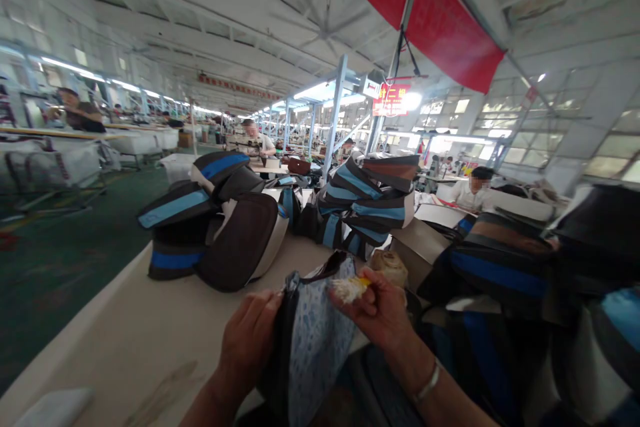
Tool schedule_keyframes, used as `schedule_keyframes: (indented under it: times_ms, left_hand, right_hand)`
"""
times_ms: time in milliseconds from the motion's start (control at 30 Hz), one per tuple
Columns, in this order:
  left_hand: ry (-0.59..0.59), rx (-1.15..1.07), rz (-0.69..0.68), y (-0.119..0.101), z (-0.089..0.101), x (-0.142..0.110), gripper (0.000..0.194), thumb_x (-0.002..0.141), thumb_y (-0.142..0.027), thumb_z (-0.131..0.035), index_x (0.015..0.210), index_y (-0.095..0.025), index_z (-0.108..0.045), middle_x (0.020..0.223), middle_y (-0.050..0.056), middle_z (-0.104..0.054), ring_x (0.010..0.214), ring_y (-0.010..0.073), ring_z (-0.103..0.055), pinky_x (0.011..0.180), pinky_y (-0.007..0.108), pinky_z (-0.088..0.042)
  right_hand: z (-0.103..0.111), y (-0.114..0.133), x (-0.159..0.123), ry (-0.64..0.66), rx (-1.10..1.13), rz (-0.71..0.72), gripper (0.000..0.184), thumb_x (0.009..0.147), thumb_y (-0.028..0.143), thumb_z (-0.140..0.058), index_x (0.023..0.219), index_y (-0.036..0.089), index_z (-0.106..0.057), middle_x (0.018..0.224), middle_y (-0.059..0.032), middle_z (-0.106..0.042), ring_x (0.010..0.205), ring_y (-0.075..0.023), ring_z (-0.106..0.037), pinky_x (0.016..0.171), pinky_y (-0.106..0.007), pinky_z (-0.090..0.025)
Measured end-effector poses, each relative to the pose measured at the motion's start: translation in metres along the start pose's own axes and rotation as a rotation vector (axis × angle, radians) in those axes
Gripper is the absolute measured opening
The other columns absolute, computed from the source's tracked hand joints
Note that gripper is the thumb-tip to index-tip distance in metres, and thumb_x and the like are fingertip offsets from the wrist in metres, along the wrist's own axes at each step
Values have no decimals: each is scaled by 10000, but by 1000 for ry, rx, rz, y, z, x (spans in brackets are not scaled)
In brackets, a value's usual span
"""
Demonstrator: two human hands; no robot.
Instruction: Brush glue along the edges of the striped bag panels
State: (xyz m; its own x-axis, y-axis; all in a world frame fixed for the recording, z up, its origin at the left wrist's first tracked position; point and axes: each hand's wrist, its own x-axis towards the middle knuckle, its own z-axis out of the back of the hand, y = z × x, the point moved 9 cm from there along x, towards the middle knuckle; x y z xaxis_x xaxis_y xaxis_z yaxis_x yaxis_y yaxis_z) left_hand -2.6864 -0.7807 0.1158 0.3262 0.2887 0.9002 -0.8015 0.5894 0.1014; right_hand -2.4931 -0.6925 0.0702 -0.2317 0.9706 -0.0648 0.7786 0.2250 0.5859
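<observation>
My left hand is closed on the dark edge of a bag piece with a light blue patterned lining. This piece stands tilted near the table's front, its lining facing right. Between the fingers of my right hand is a brush with pale, frayed bristles and a yellow band. The bristles are at the upper part of the lining; whether they touch it I cannot tell. Just behind my right hand sits a tan, rounded object, either a pot or a roll.
Dark bag pieces with blue stripes are piled at the back left and back middle of the pale table. Another stack crowds the right side. A white flat object lies front left. Other people sit farther off.
</observation>
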Motion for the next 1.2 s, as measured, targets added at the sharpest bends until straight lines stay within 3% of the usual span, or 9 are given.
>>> schedule_keyframes:
  times_ms: [100,200,300,367,467,667,833,1033,1200]
  left_hand:
    - [-13,52,207,27,2,-18,160,940,-165,-477,1063,-169,-579,990,84,-634,947,194,-591,857,318,-487]
    - [-8,141,709,66,19,-54,274,888,-455,-566,944,-187,-576,910,65,-633,850,227,-609,739,335,-498]
    - [150,-61,1120,79,20,-102,380,899,-561,-460,930,-205,-589,842,32,-640,755,203,-624,651,305,-494]
    - [204,-271,1107,68,17,-113,439,942,-550,-343,1036,-221,-618,968,39,-659,871,194,-638,739,302,-512]
    - [202,-347,938,46,19,-108,521,879,-576,-480,1237,-212,-584,1192,74,-587,1053,213,-598,872,313,-507]
    - [177,-375,964,43,6,-97,412,912,-447,-517,1234,-207,-609,1039,53,-595,957,182,-602,844,270,-497]
    - [153,-648,1071,43,-3,-85,281,919,-428,-539,1057,-215,-660,1074,35,-599,1011,173,-570,867,235,-475]
    - [203,-749,1087,30,-6,-71,282,907,-443,-544,843,-183,-635,895,22,-582,890,171,-557,791,227,-471]
    - [190,-750,1124,32,-8,-75,276,894,-447,-551,889,-189,-650,960,30,-604,943,181,-560,820,231,-470]
  right_hand:
    - [2,-28,20,15,61,-30,299,717,296,-717,585,180,-474,399,121,-405,344,-32,-281,777,-455,-558]
    - [-7,-52,28,61,130,-82,301,743,310,-699,576,176,-487,398,108,-422,353,-43,-297,786,-479,-553]
    - [-13,-73,28,60,166,-145,287,755,279,-687,561,169,-506,391,97,-428,352,-48,-303,750,-446,-559]
    - [-13,-82,29,39,165,-162,292,763,260,-680,546,167,-507,389,89,-434,348,-47,-303,726,-414,-559]
    - [-15,-85,32,40,136,-144,254,781,266,-662,581,172,-537,386,92,-430,338,-45,-289,664,-359,-552]
    - [-43,-66,27,64,-111,-68,217,726,299,-689,633,171,-541,373,98,-374,337,-45,-260,453,-215,-401]
    - [-72,-32,10,31,-406,249,205,717,280,-709,681,173,-537,431,97,-381,379,-40,-271,401,-179,-214]
    - [-117,-14,-10,85,-1034,677,199,855,323,-618,729,170,-599,608,42,-507,552,-76,-462,535,-205,-369]
    - [-134,-1,-31,135,-1106,857,186,914,319,-571,776,194,-580,631,39,-522,568,-89,-499,536,-206,-402]
